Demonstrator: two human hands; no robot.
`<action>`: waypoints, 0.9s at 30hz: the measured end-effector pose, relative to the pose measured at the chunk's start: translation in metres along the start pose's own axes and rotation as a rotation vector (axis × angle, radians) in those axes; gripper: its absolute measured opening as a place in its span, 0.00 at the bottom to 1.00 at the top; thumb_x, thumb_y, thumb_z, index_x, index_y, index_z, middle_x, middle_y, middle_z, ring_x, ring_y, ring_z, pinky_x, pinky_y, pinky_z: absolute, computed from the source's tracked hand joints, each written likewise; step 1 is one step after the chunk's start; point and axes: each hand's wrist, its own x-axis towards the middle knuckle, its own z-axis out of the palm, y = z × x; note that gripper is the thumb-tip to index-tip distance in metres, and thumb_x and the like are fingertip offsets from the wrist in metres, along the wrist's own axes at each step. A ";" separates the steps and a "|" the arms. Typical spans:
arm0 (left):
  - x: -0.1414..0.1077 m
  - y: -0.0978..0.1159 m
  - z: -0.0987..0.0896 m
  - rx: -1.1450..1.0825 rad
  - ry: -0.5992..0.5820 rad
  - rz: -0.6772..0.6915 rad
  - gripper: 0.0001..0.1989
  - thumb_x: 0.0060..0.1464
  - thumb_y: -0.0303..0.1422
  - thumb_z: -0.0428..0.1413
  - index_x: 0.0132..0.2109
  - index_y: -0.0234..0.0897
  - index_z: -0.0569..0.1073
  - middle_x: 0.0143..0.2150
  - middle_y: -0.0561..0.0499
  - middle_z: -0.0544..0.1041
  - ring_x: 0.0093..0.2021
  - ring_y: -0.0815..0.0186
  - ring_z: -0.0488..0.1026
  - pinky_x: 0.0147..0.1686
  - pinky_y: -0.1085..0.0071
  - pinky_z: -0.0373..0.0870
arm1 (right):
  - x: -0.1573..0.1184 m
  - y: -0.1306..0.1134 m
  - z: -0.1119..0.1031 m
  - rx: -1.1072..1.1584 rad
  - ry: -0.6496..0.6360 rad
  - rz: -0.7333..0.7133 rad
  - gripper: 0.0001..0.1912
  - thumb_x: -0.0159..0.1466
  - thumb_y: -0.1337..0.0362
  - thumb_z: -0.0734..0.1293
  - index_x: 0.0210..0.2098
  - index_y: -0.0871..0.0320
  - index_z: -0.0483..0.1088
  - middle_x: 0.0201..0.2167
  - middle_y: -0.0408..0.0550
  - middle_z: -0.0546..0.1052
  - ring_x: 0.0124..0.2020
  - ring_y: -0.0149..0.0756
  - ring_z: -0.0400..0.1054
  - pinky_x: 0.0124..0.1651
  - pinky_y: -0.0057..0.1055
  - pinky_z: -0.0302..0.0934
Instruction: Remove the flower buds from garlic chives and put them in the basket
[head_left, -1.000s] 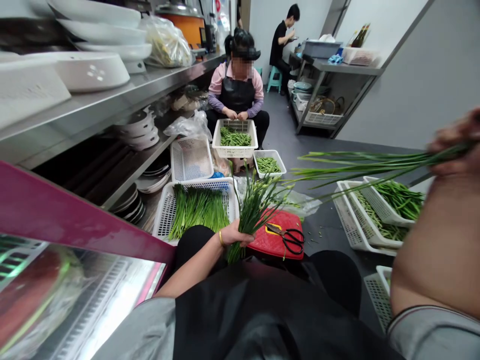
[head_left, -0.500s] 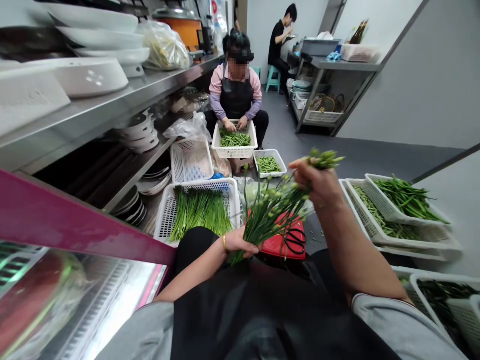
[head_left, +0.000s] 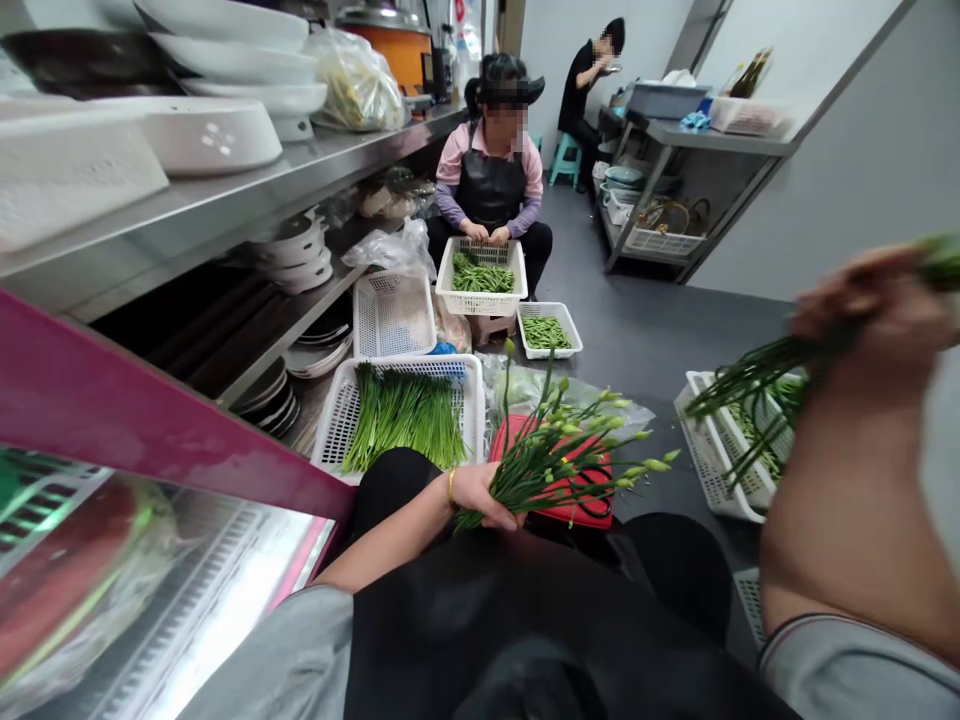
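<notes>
My left hand [head_left: 484, 495] is closed around a bunch of flowering chives [head_left: 559, 450], their pale buds fanning out to the right. Raised far to the right, my right hand [head_left: 889, 305] is blurred but wrapped round a second bunch of chive stems [head_left: 757, 395], which hang out to its left. Just beyond my left hand lies a red flat-topped object [head_left: 555, 505], partly covered by the stems. Black scissor handles [head_left: 598, 490] rest on it. Left of my knees, a white basket [head_left: 478, 405] contains cut green stems [head_left: 405, 415] laid side by side.
Opposite me a person [head_left: 491, 170] sits with hands over a basket of green pods [head_left: 484, 278]. A smaller basket [head_left: 574, 350] stands beside it. White baskets [head_left: 705, 455] are at the right, partly behind my right arm. A steel shelf [head_left: 247, 195] with dishes runs along the left.
My right hand has swung right with some of the chives, away from the bunch in my left hand. My left hand stays in place. The person opposite has turned their head.
</notes>
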 end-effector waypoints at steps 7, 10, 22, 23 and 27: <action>0.005 0.006 0.002 0.040 0.012 -0.027 0.23 0.37 0.48 0.67 0.27 0.32 0.72 0.15 0.54 0.67 0.13 0.73 0.61 0.13 0.76 0.57 | -0.063 0.030 0.129 0.093 -0.332 0.328 0.14 0.47 0.58 0.75 0.30 0.60 0.75 0.12 0.36 0.59 0.14 0.22 0.49 0.16 0.25 0.39; 0.005 0.006 0.002 0.056 0.005 -0.008 0.22 0.39 0.48 0.66 0.27 0.32 0.72 0.15 0.55 0.66 0.13 0.74 0.60 0.14 0.76 0.57 | -0.065 0.029 0.137 0.129 -0.254 0.307 0.13 0.48 0.57 0.74 0.26 0.60 0.73 0.12 0.36 0.58 0.15 0.22 0.49 0.17 0.25 0.40; 0.008 0.001 0.001 -0.039 -0.035 -0.072 0.23 0.34 0.47 0.68 0.25 0.32 0.71 0.15 0.55 0.66 0.12 0.73 0.59 0.12 0.75 0.54 | -0.059 0.034 0.127 0.296 -0.387 0.429 0.21 0.49 0.51 0.75 0.35 0.59 0.73 0.14 0.31 0.49 0.14 0.19 0.40 0.17 0.24 0.32; 0.008 0.001 0.002 -0.055 -0.024 -0.071 0.22 0.34 0.47 0.68 0.25 0.32 0.71 0.15 0.55 0.66 0.12 0.73 0.59 0.11 0.75 0.54 | -0.059 0.034 0.126 0.324 -0.352 0.431 0.21 0.49 0.50 0.75 0.35 0.58 0.72 0.14 0.31 0.48 0.14 0.19 0.39 0.17 0.24 0.32; 0.008 -0.001 0.004 -0.108 0.011 -0.061 0.21 0.33 0.44 0.68 0.27 0.31 0.73 0.14 0.56 0.65 0.12 0.74 0.58 0.11 0.75 0.52 | -0.064 0.036 0.123 0.326 -0.416 0.505 0.24 0.47 0.49 0.76 0.35 0.60 0.73 0.14 0.32 0.49 0.14 0.20 0.40 0.17 0.24 0.32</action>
